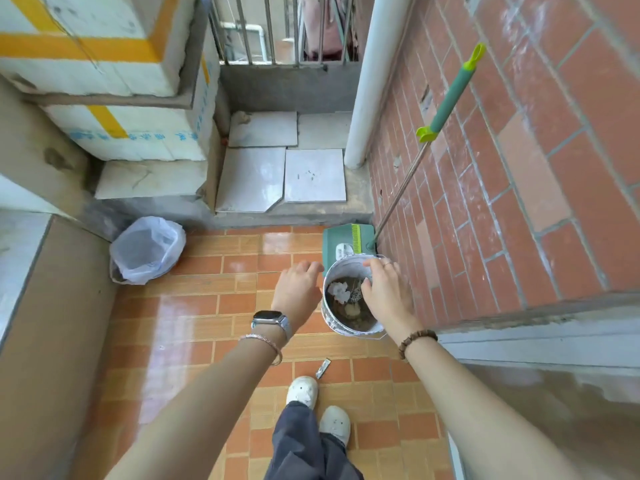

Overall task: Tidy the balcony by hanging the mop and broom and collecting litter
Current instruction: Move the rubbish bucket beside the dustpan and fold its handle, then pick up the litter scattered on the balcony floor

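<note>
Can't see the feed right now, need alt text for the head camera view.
Both hands reach for a white bucket of dirty debris on the tiled floor: right hand over its rim, left hand open beside it. A green dustpan leans on the brick wall behind; a bag-lined bin stands left.

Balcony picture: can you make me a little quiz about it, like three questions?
1. True or false: the white bucket holds dirty water with bits in it.
2. Which hand touches the bucket's rim? A) left hand B) right hand C) neither
3. Fill in: the bin with the plastic bag stands on the floor by the ____ wall of the picture.

Key
1. True; white scraps show in brown water.
2. B; its fingers rest on the far rim, while the left hand hovers open beside the bucket.
3. Left; the green dustpan leans by the brick wall opposite.
</note>
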Action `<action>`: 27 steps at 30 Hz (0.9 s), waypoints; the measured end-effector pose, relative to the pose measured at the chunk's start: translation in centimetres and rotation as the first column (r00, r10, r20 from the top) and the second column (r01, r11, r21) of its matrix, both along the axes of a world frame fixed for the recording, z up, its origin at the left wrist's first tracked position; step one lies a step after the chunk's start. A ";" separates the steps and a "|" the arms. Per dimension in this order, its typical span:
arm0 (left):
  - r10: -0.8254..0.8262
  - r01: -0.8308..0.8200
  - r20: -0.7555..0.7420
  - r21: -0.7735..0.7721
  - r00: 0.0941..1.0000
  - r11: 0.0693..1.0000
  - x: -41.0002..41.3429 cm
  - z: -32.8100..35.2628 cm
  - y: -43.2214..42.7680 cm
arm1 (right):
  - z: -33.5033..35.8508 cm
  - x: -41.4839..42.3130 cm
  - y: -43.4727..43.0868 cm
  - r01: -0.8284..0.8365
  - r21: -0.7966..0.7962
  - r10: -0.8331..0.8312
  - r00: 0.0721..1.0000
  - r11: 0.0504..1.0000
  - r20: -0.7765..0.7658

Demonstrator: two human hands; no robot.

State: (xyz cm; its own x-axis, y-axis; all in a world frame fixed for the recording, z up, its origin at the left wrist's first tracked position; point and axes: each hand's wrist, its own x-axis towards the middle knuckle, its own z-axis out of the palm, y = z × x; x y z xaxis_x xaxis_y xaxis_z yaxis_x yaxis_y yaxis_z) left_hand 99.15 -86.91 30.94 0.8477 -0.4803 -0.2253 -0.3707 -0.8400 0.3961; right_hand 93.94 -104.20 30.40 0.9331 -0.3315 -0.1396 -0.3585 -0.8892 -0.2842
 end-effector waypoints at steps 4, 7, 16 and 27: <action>0.083 -0.086 0.091 0.031 0.992 0.996 -1.3 3.7 5.0 | 2.7 -0.8 2.7 -0.091 -0.067 0.095 0.993 0.994 0.069; 0.119 -0.132 0.148 0.079 0.982 0.988 -2.8 5.0 8.4 | 3.5 -1.7 4.5 -0.167 -0.100 0.175 0.981 0.981 0.084; 0.297 -0.331 0.214 0.146 0.931 0.932 -9.3 6.5 13.3 | 5.9 -4.5 6.0 -0.439 -0.091 0.446 0.891 0.894 0.083; 0.615 -0.652 0.224 0.171 0.756 0.739 -24.6 5.5 15.4 | 5.7 -9.6 8.2 -0.745 -0.078 0.749 0.659 0.663 0.072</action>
